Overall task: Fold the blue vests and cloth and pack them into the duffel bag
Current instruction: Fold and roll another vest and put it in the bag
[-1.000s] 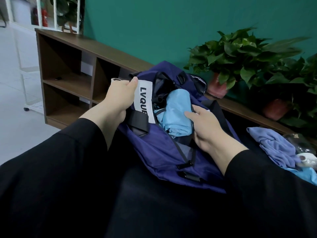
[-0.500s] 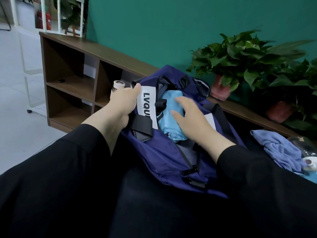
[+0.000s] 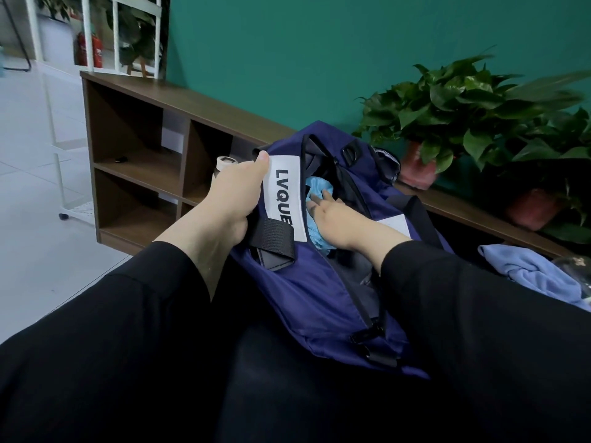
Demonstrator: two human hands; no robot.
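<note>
Roughly mid-task, by my read. One folded light-blue vest is already inside the navy nylon duffel bag, which sits open on the dark desk in front of the person.

Left hand grips the bag's left rim at the white "LVQUE…" label, thumb over the edge — holding the mouth open. Right hand is down in the opening, fingers straight and flat on the vest, pressing it in rather than gripping it.

Still to do: a crumpled periwinkle-blue cloth lies unfolded on the desk at the right, well apart from the bag. It needs folding and packing, then presumably the zip.

Hard to tell:
- how deep the vest sits, or whether other garments lie under it — the bag's interior is dark and the right hand covers most of it
- the cloth runs off the right edge; a paler blue piece beneath it may be another vest, can't confirm
- a clear object at the right edge is cut off, unidentifiable
- both sleeves block the near desk
</note>
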